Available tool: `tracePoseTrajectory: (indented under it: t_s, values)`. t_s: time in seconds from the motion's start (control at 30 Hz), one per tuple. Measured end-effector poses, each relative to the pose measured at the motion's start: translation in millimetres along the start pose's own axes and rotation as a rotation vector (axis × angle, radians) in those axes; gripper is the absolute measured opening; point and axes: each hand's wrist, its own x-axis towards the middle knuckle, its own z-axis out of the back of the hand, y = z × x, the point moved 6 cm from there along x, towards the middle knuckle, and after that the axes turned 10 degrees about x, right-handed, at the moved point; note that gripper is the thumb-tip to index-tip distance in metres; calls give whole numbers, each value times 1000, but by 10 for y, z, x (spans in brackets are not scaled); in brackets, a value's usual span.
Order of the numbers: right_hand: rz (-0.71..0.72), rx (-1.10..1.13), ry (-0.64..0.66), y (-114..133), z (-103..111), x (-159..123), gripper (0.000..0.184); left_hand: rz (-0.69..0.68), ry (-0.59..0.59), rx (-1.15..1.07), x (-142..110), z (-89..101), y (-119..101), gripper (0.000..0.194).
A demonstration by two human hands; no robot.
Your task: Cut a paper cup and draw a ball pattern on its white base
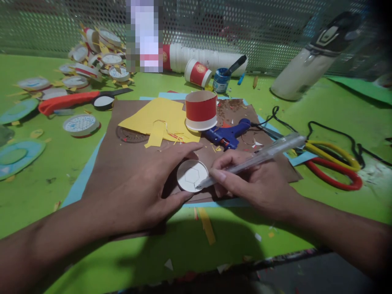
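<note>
At a bright green counter [36, 200], pinched a small round white paper disc [190, 174] in left hand [151, 183] and a clear plastic pen [265, 152] in right hand [260, 183].

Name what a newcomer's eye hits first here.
Near the centre, the white disc marked with a hexagon, steadied by the left hand while the right hand holds a pen to it. Beyond it, a red-and-white cup piece, with a blue glue gun to its right.
</note>
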Motion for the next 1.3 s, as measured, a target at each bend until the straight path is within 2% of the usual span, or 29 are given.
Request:
tracePoseTrajectory:
  t_s: [0.47,0.67,0.9,1.3]
  values:
    - [-31,-9,18,-4,-8,3,10,-21,22,40,-30,-8,-3,63]
    - [-12,-24,29,1,-3,-6,9,-29,15,38,-19,-10,8,69]
    - [-2,-14,12,3,5,-7,10,-59,-8,35,-24,10,-17,66]
    - [-44,27,41,9,-22,4,9,-39,31,49,-9,1,2,64]
